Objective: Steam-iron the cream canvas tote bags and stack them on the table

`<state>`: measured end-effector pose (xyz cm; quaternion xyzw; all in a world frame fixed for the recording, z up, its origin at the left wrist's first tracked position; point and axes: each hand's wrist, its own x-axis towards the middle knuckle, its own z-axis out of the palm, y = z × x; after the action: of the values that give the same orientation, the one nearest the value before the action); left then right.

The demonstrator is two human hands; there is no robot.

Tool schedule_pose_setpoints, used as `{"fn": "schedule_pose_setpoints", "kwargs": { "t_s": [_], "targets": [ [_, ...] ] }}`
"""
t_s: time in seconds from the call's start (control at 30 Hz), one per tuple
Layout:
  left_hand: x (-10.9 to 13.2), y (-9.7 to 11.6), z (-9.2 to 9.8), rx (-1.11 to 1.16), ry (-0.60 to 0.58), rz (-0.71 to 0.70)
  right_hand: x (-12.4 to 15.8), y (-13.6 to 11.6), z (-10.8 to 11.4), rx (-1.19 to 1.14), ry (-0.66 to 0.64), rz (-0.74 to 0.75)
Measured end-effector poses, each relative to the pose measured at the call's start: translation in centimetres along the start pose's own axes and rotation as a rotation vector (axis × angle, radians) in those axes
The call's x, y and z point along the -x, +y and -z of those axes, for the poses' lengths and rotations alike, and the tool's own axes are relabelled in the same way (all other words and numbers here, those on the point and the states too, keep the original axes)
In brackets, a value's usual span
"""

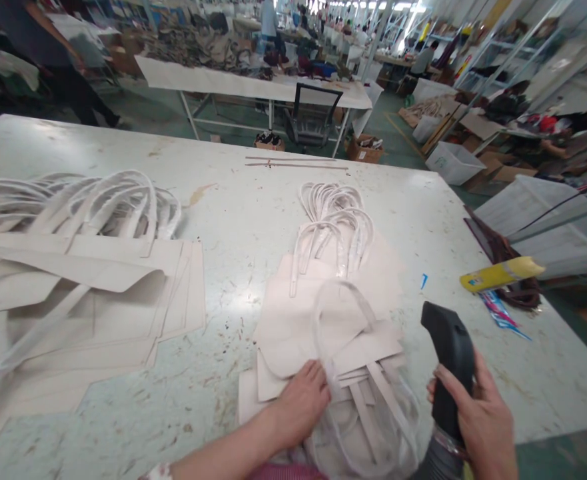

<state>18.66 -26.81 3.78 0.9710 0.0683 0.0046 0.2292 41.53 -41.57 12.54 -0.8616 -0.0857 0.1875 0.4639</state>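
My right hand (pixel 483 407) is wrapped round a black angled nozzle (pixel 450 347) on a ribbed hose (pixel 440 457), held above the table's right side. My left hand (pixel 306 400), fingers curled together, grips a cream bag panel by its looped strap handle (pixel 346 285); its fingertips are partly hidden by the strap. Under and beyond that hand, more cream panels (pixel 293 313) lie overlapped in a stack, their loop handles (pixel 333 197) pointing to the far side. Clear plastic wrap seems to cover some of the straps near me.
A larger pile of cream panels (pixel 123 320) with wrapped handles lies at left. On the right are a yellow can (pixel 502 273), a colourful packet (pixel 503 315) and dark brown straps (pixel 510 263). Thin strips (pixel 296 163) lie near the far edge. Beyond stands a black chair (pixel 316 120).
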Motion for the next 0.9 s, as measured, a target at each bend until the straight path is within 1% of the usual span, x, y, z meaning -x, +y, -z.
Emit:
{"fn": "schedule_pose_setpoints", "kwargs": {
  "t_s": [0.07, 0.1, 0.17, 0.23, 0.3, 0.37, 0.43, 0.53, 0.6, 0.63, 0.67, 0.73, 0.77, 0.83, 0.9],
  "targets": [
    [1.9, 1.6, -1.4, -0.009, -0.016, 0.059, 0.8, -0.6, 1.4, 0.103, -0.05, 0.088],
    [2.7, 1.9, -1.8, -0.006, -0.018, 0.092, 1.3, -1.1, 1.7, 0.163, -0.106, 0.14],
    [4.1, 1.9, -2.1, -0.001, -0.006, 0.142, 2.6, -2.2, 1.4, 0.26, -0.283, 0.234],
    [5.2, 1.5, -1.8, 0.001, 0.024, 0.156, 3.9, -3.2, 0.1, 0.304, -0.528, 0.273],
    [6.1, 1.0, -1.7, 0.003, 0.063, 0.157, 5.0, -3.8, -1.9, 0.326, -0.762, 0.277],
    [6.5, 0.8, -1.9, 0.009, 0.082, 0.137, 6.0, -3.8, -4.3, 0.358, -0.928, 0.278],
    [6.6, 0.8, -2.2, 0.028, 0.079, 0.101, 6.7, -3.6, -6.9, 0.396, -1.024, 0.279],
    [6.5, 0.9, -2.6, 0.072, 0.051, 0.077, 7.4, -3.7, -11.0, 0.423, -1.078, 0.267],
    [6.5, 1.0, -2.6, 0.094, 0.038, 0.086, 7.5, -4.1, -13.1, 0.404, -1.037, 0.273],
    [6.6, 1.0, -2.6, 0.102, 0.036, 0.092, 7.5, -4.3, -13.7, 0.38, -0.985, 0.28],
    [6.6, 1.0, -2.6, 0.108, 0.034, 0.098, 7.4, -4.4, -14.0, 0.354, -0.926, 0.28],
    [6.7, 1.0, -2.5, 0.115, 0.034, 0.111, 7.3, -4.3, -13.5, 0.312, -0.838, 0.244],
    [6.8, 1.0, -2.5, 0.116, 0.033, 0.116, 7.3, -4.1, -12.9, 0.306, -0.838, 0.215],
    [6.8, 0.9, -2.6, 0.119, 0.035, 0.118, 7.5, -3.3, -11.7, 0.332, -0.902, 0.176],
    [6.6, 0.9, -2.8, 0.125, 0.037, 0.117, 8.1, -2.5, -11.1, 0.382, -0.95, 0.179]
  ]
}}
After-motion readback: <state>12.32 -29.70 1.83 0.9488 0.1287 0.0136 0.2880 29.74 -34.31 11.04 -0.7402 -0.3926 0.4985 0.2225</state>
